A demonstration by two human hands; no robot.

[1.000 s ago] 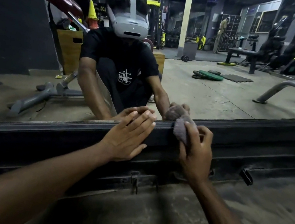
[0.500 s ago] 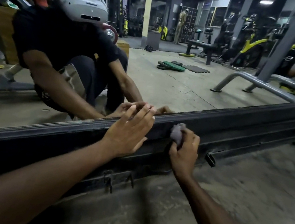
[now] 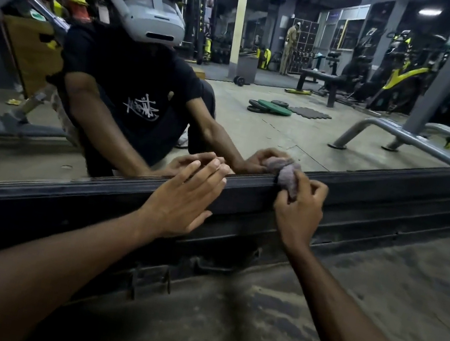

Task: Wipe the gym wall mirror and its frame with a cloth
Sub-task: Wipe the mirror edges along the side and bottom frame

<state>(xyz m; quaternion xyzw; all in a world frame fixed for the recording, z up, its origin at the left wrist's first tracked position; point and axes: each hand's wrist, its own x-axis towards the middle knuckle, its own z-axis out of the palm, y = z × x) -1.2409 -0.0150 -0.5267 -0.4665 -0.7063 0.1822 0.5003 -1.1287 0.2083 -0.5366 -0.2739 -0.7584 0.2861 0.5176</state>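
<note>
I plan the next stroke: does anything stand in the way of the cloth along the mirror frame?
Toward the right, nothing visible lies on the mirror frame. Toward the left, the left hand rests flat on the frame, apart from the cloth that the right hand grips.

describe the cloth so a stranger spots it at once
Follow the dark bottom frame of the wall mirror to the right hand. The crumpled greyish-mauve cloth is gripped there against the frame's top edge; the flat left hand holds nothing.
</note>
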